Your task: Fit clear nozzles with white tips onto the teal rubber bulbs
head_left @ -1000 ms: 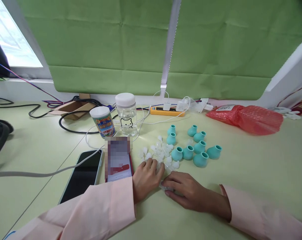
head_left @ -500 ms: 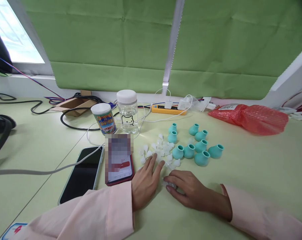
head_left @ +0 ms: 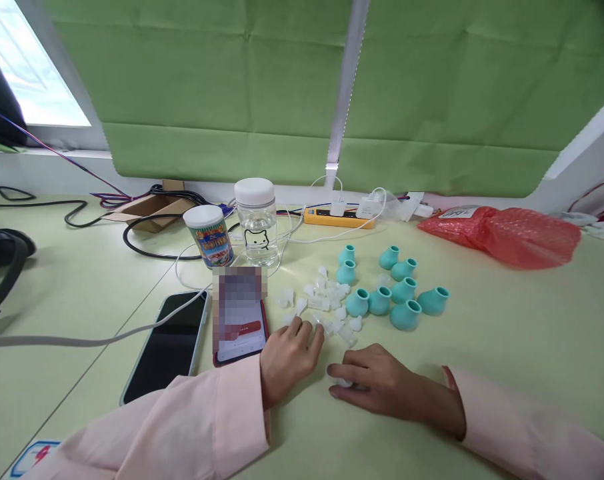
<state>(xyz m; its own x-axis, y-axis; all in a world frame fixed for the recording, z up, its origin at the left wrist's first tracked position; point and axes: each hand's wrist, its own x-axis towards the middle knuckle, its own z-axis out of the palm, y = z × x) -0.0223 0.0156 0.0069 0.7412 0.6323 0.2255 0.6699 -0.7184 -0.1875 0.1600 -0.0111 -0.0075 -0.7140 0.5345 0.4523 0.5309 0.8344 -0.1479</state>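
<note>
My left hand [head_left: 289, 353] rests on the table with its fingers curled over the near edge of a heap of small white plastic pieces [head_left: 325, 300]. My right hand [head_left: 377, 383] lies beside it, fingers bent down over a white piece [head_left: 343, 382] pressed to the tabletop. Several teal rubber bulbs [head_left: 389, 290] stand just beyond the white pieces. Both sleeves are pale pink.
Two phones lie at the left: a dark one [head_left: 165, 347] on a white cable and a lit one [head_left: 239, 320]. Behind them stand a printed can [head_left: 208, 237] and a clear jar [head_left: 256, 223]. A yellow power strip [head_left: 338, 217] and a red bag [head_left: 502, 233] sit further back.
My left fingers, stretched into the white pieces half a second ago, have curled back toward me. My right hand has slid slightly nearer with the piece under its fingers.
</note>
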